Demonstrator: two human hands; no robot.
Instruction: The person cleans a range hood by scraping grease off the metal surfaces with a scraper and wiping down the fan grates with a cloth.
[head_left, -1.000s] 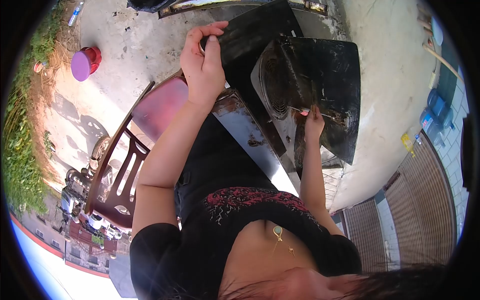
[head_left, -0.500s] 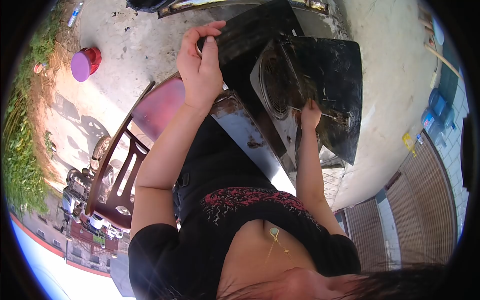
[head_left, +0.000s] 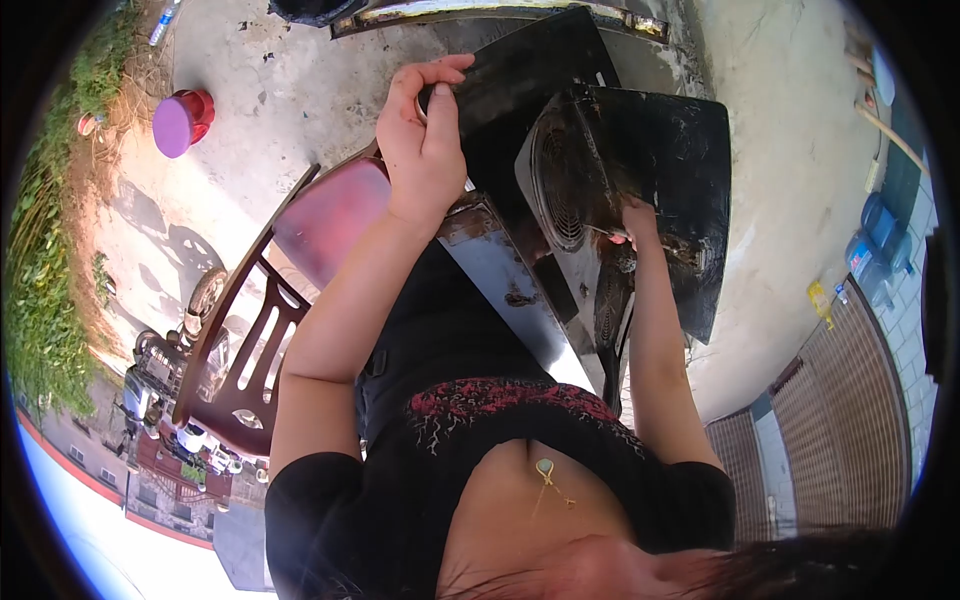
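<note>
My left hand (head_left: 425, 145) is closed at the near-left edge of a flat black panel (head_left: 540, 60), its fingers curled over the edge. My right hand (head_left: 640, 218) is closed around a thin tool (head_left: 604, 234), partly hidden, with a small red spot beside the fingers. It is over a blackened, greasy appliance part (head_left: 685, 150), near a round ringed grille (head_left: 560, 190). A shiny metal strip (head_left: 505, 275) with brown grime lies between my forearms. A second dark ringed part (head_left: 612, 300) shows beside my right forearm.
A wooden chair (head_left: 230, 370) with a reddish seat is at the left. Farther off stands a purple-topped stool (head_left: 173, 127). A pale wall (head_left: 780, 200) rises at the right, with large water bottles (head_left: 872, 255) beyond. Parked motorbikes (head_left: 160, 365) are at lower left.
The whole view has shifted slightly. My right hand has moved up and down over the blackened part, and its wrist has turned. My left hand keeps its grip at the panel.
</note>
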